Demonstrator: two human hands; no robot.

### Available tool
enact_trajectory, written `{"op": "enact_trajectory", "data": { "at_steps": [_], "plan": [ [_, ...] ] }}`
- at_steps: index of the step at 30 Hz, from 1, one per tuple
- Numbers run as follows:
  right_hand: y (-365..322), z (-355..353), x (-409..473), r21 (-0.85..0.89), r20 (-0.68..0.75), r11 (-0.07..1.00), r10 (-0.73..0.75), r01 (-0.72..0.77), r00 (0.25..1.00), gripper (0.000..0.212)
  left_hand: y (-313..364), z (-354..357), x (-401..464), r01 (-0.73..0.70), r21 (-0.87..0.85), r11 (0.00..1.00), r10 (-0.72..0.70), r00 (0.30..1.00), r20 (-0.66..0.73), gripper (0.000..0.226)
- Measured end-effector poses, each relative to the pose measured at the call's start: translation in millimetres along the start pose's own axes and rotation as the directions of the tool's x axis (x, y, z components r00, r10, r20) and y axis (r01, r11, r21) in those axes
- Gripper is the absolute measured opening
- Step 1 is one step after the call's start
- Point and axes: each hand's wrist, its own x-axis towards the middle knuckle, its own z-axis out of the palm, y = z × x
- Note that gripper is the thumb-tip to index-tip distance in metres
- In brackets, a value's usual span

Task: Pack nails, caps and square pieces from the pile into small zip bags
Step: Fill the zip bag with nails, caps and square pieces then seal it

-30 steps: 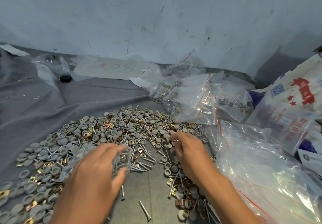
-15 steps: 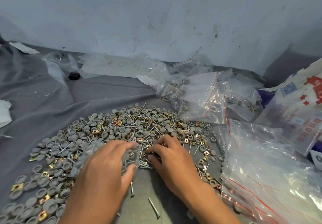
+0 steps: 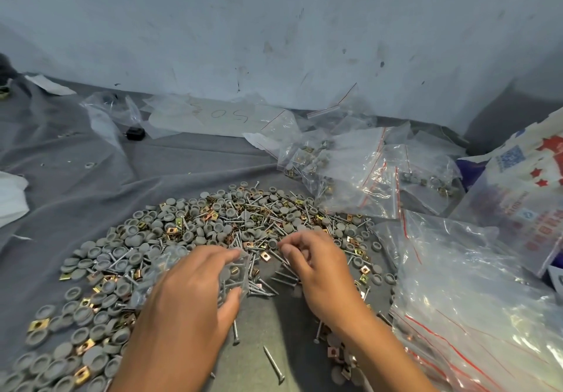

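The left hand (image 3: pixel 185 297) gripped a small clear zip bag (image 3: pixel 195 272), fingers over its top and thumb curled against its near edge, with the bag's mouth turned toward the right side of the bench. Grey caps and a few nails showed through the plastic. The right hand (image 3: pixel 316 272) hovered just beside the bag's mouth, its fingers curled and its fingertips (image 3: pixel 286 247) drawn together low over the parts; whether they pinched anything could not be told.

Both hands worked at the near side of the pile (image 3: pixel 213 233), which spread across the grey cloth (image 3: pixel 76 178) covering the bench, from the near-left corner toward the middle. It mixed round grey caps (image 3: pixel 91 309), brass-coloured square pieces (image 3: pixel 264 256) and silver nails (image 3: pixel 283 279). One loose nail (image 3: pixel 274 364) lay apart on the cloth near the front edge, between the two forearms.

Filled zip bags (image 3: pixel 359 175) with red seal lines lay heaped toward the far-right part of the bench. A larger heap of clear bags (image 3: pixel 463 294) sat along the right edge, touching the pile's right fringe. A printed white sack (image 3: pixel 524 196) stood at the right edge behind them. A small black object (image 3: pixel 135 133) rested near the far edge.
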Motion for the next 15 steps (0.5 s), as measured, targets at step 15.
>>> {"op": "enact_trajectory", "data": {
  "at_steps": [15],
  "plan": [
    [-37, 23, -29, -0.033, -0.118, 0.903, -0.428, 0.428, 0.896, 0.021, 7, -7, 0, 0.043, -0.033, 0.999, -0.043, 0.999, 0.024, 0.065]
  ]
}}
